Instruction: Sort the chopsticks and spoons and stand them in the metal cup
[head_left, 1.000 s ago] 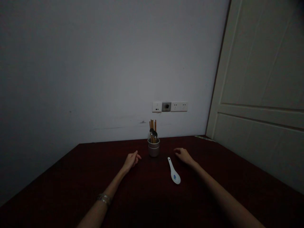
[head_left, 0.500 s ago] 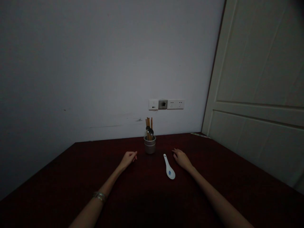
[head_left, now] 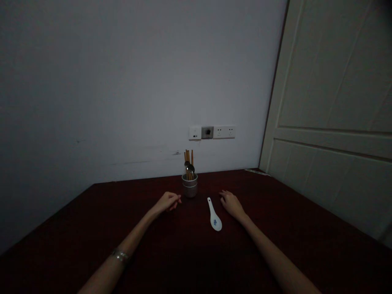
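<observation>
A white soup spoon (head_left: 216,223) with a blue mark in its bowl lies on the dark red table, its handle toward the wall. To its right, my right hand (head_left: 232,204) rests palm down on the tabletop, fingers stretched out and holding nothing. Just left of the cutlery cup (head_left: 190,190), my left hand (head_left: 167,201) hovers or rests with its fingers loosely curled in; nothing shows in them. The cup stands upright, with several wooden chopsticks (head_left: 188,157) and two metal spoons (head_left: 191,168) in it.
The table (head_left: 183,253) meets a pale wall (head_left: 137,81) at the back. Sockets and a switch plate (head_left: 207,132) sit on the wall above the cup. A light panelled door (head_left: 327,102) stands at the right. A thin flat strip (head_left: 256,172) lies at the table's back right.
The view has shifted slightly, so everything sits further left. My left hand has come closer to the cup, its fingers curling. My right hand's fingers have straightened; the spoon has stayed put.
</observation>
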Action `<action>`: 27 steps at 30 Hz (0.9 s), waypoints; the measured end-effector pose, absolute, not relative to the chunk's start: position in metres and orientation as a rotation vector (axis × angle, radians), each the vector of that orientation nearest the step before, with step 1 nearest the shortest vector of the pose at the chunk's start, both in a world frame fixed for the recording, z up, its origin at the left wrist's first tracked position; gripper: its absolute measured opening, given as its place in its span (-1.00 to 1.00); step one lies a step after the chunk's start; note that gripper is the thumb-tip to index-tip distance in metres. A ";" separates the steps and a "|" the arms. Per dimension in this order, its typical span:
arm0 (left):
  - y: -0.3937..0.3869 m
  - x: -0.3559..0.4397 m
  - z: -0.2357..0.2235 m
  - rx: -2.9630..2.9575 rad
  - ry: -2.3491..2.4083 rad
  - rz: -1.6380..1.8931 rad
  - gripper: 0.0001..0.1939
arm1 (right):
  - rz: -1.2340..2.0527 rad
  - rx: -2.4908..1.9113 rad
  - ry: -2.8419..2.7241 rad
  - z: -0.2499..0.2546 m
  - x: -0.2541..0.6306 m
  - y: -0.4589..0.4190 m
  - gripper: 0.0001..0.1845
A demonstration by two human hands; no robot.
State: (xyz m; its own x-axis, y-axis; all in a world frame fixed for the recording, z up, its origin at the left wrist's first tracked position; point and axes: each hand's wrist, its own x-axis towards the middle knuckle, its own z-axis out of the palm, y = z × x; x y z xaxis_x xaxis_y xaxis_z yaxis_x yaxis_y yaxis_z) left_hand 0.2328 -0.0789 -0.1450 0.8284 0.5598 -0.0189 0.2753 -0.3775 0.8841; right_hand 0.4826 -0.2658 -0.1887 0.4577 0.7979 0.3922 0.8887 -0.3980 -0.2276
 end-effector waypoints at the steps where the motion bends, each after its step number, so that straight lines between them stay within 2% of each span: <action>1: -0.086 0.238 -0.141 2.009 0.583 0.280 -0.56 | -0.318 -2.309 -1.421 -0.188 0.482 -0.266 -0.58; 5: -0.115 0.264 -0.135 2.080 0.457 0.118 -0.60 | -0.324 -2.307 -1.429 -0.185 0.479 -0.267 -0.58; 9: -0.131 0.295 -0.140 2.136 0.469 0.162 -0.63 | -0.315 -2.327 -1.418 -0.184 0.479 -0.267 -0.58; 13: -0.132 0.319 -0.149 2.198 0.435 0.229 -0.63 | -0.318 -2.326 -1.411 -0.184 0.479 -0.266 -0.59; 19: -0.132 0.335 -0.158 2.067 0.433 0.088 -0.57 | -0.308 -2.318 -1.396 -0.184 0.479 -0.266 -0.59; 27: -0.131 0.347 -0.160 1.991 0.412 0.079 -0.56 | -0.321 -2.326 -1.406 -0.182 0.477 -0.267 -0.59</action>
State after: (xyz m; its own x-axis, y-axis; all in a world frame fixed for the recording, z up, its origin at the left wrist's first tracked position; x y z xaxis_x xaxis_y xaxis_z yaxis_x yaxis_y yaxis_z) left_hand 0.3465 -0.1305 -0.1597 0.9386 0.3212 -0.1261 0.2521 -0.3885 0.8863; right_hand 0.4774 -0.2674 -0.1820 0.4671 0.7917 0.3938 0.8841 -0.4124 -0.2195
